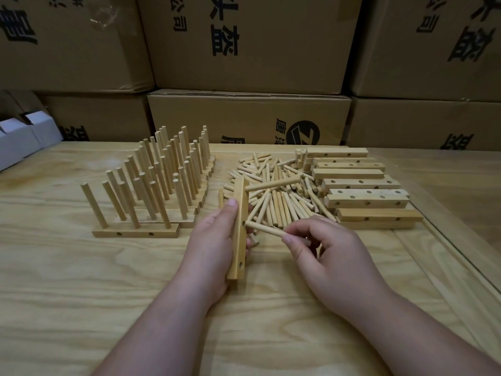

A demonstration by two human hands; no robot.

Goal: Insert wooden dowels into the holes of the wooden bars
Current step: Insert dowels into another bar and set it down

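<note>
While our left hand [214, 240] grips the wooden bar [240, 232] upright, our right hand [322, 256] pinches a dowel [267, 229] — its tip at the bar's middle hole — with loose dowels [276, 191] just beyond both hands.

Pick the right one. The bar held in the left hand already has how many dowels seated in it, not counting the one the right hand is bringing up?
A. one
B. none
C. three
A: the bar in the left hand carries one dowel near its far end, while the right hand pinches a second dowel at the middle hole.
</note>
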